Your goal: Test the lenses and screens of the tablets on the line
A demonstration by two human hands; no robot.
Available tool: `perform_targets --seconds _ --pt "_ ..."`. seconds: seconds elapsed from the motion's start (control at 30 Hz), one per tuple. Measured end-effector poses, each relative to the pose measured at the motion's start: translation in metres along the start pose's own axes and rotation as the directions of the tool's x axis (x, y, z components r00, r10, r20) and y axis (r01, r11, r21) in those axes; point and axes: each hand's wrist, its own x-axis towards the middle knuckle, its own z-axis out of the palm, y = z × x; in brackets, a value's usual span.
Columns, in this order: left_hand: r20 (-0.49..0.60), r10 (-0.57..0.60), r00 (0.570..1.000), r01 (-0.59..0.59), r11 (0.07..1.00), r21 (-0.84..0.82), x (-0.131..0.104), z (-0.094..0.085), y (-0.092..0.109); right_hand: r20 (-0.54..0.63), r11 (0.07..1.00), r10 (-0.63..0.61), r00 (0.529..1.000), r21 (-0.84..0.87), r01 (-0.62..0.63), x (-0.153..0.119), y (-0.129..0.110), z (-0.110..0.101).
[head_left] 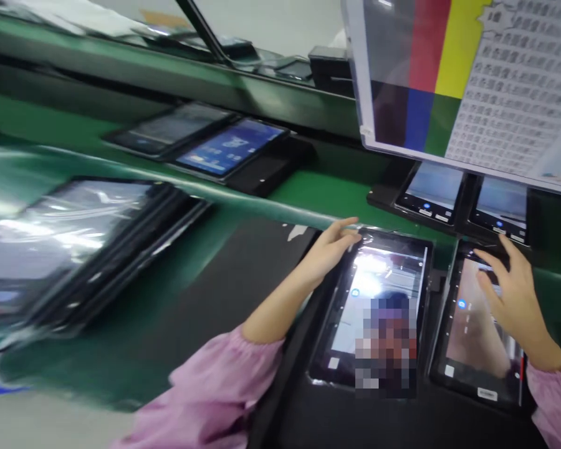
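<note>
My left hand (pixel 333 246) is at the top left corner of a tablet (pixel 341 337) with a lit camera screen. Its fingers are stretched out and slightly apart; the fingertips seem to touch the tablet's edge. Over the upper part of a second tablet (pixel 458 349) hovers my right hand (pixel 514 296), fingers spread and holding nothing. Whether a fingertip presses on that screen I cannot tell. Both tablets lie side by side on a black surface (pixel 355 424), their screens showing camera pictures and a blue round button.
Several stacked tablets in clear film (pixel 75 231) lie at the left, beside a black mat (pixel 243 280). On the green shelf (pixel 327 193) behind rest a tablet with a blue screen (pixel 231 146) and two lit devices (pixel 432 190). A colour chart board (pixel 411 75) hangs at upper right.
</note>
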Motion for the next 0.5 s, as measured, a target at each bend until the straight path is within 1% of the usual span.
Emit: perform_targets --seconds 0.2,0.37,0.5 --pt "0.061 0.023 0.998 -0.027 0.997 0.073 0.005 0.002 -0.006 -0.049 0.987 0.134 0.990 0.098 -0.128 -0.004 0.011 -0.003" --pt "0.083 0.093 0.992 -0.105 0.983 0.150 0.005 0.003 -0.011 -0.094 0.977 0.184 0.978 0.128 -0.172 -0.005 0.011 -0.007" --pt "0.107 0.143 0.984 -0.158 0.976 0.149 0.005 0.000 -0.013 -0.130 0.963 0.236 0.963 0.163 -0.214 -0.006 0.013 -0.006"
